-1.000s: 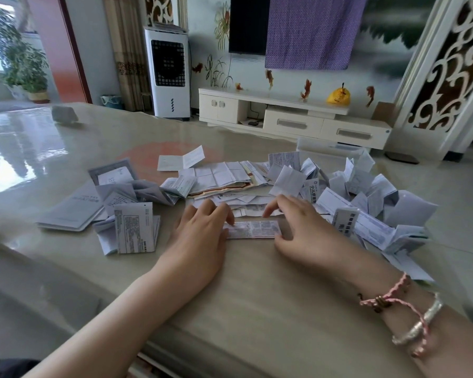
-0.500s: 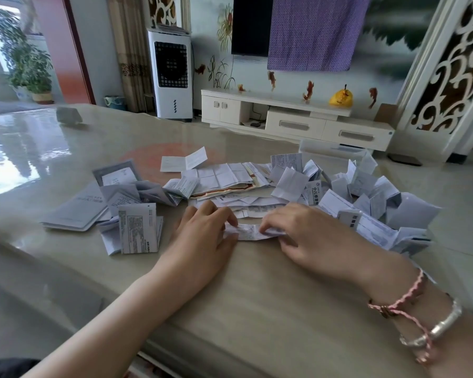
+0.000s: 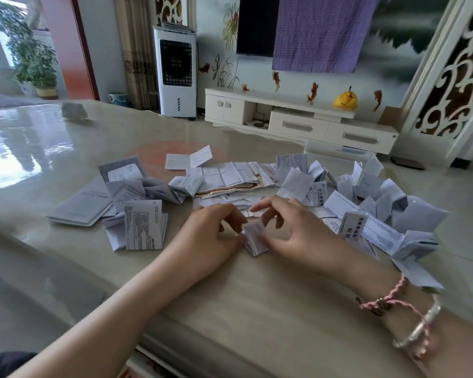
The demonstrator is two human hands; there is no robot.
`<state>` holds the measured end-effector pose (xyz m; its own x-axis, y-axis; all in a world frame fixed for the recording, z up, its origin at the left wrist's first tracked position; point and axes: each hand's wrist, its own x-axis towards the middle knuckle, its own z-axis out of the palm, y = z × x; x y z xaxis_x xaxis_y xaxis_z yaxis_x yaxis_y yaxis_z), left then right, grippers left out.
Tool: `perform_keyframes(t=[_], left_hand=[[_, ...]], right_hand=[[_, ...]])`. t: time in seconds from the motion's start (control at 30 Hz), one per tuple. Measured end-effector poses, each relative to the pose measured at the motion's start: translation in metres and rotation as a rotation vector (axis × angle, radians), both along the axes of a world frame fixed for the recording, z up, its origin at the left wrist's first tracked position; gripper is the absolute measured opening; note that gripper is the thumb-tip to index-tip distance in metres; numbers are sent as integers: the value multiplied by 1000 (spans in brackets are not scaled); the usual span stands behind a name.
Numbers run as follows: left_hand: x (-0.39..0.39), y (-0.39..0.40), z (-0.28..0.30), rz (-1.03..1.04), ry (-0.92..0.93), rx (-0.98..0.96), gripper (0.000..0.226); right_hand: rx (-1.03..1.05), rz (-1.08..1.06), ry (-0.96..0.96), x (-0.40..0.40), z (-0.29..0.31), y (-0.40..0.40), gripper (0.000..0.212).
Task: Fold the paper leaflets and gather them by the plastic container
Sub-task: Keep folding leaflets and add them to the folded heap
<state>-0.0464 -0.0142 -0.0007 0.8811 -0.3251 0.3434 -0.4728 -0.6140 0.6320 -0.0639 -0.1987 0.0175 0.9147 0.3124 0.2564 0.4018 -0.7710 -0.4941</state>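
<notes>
Here you are pinching the small folded leaflet (image 3: 254,238) between left hand (image 3: 213,236) and right hand (image 3: 292,230), just before the leaflet heap (image 3: 366,203); being light, limp paper, grip its creased edges.

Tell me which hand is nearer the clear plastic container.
Right. The right hand lies nearer the plastic container at the table's far right; the left hand sits further left.

Head view looks down, close over table (image 3: 230,296).
</notes>
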Motion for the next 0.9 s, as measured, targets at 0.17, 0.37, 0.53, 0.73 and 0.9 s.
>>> perform_keyframes(t=[0.17, 0.37, 0.53, 0.73, 0.9], left_hand=[[-3, -2, -2, 27, -84, -86, 27], [-6, -6, -4, -34, -88, 31, 13], [-5, -5, -4, -55, -67, 75, 9], [-2, -4, -1, -73, -19, 7, 13], [2, -1, 0, -30, 83, -83, 20]], right_hand=[[-160, -48, 17, 5, -8, 7, 50], [-200, -86, 30, -5, -7, 5, 51], [-300, -121, 44, -8, -2, -4, 35], [-168, 124, -52, -10, 6, -10, 31], [-112, 193, 33, -11, 13, -14, 36]])
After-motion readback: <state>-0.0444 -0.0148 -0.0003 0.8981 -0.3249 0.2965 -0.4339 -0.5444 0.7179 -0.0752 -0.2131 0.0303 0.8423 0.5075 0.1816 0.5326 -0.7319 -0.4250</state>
